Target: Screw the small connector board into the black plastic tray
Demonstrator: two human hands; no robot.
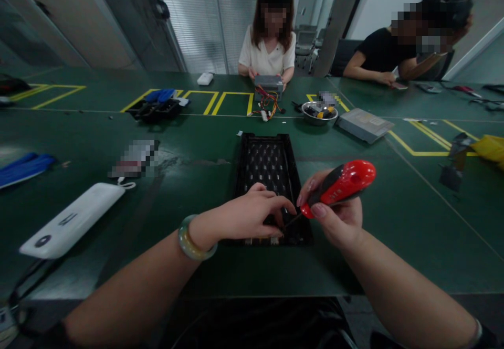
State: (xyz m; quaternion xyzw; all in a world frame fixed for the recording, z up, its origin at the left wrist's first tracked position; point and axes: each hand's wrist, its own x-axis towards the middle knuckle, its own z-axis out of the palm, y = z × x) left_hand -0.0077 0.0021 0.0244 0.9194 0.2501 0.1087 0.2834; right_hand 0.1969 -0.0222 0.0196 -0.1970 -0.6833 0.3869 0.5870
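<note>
A black rectangular plastic casing (293, 181) with a grid of small metal contacts lies lengthwise in front of me. My right hand (340, 220) grips a screwdriver (346, 181) by its red and black handle, which tilts up to the right. Its thin shaft slants down left to the casing's near right part. Over that same part reaches my left hand (252, 215), with thumb and fingers bent in around the screwdriver tip. What the left fingertips pinch, if anything, is hidden. The tip itself is also mostly covered.
Left are a white power bank (74, 220), a phone (136, 158) and a blue glove (25, 168). Farther back stand a black tray (151, 110), a metal bowl (321, 119) and a grey metal box (364, 125). Across the table a person (268, 50) holds a wired grey unit (268, 84); another person (378, 55) sits right.
</note>
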